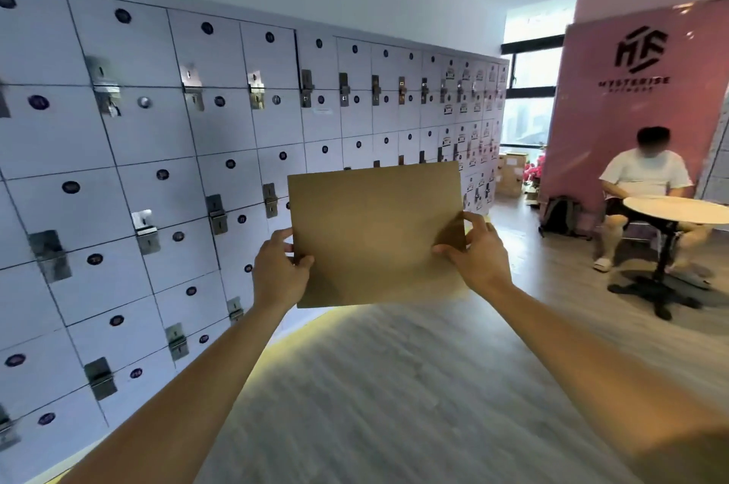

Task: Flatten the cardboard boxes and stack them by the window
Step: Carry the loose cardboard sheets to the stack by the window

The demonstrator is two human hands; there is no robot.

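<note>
Flattened cardboard (pixel 374 235) between both hands (pixel 281 271) (far cartons (pixel 511 173) blurred)

A flattened cardboard box (pixel 376 235) was held upright in the air, its broad plain brown face turned toward the camera and slightly tilted, the top edge slanting up to the right. No print or tape could be seen on the visible face. It was gripped at its left edge by the left hand (pixel 280 272) and at its right edge by the right hand (pixel 475 252), thumbs lying on the near face. Far behind it, by the window (pixel 528 96), more cardboard boxes (pixel 511 173) were stacked on the floor, still assembled as far as could be told.
</note>
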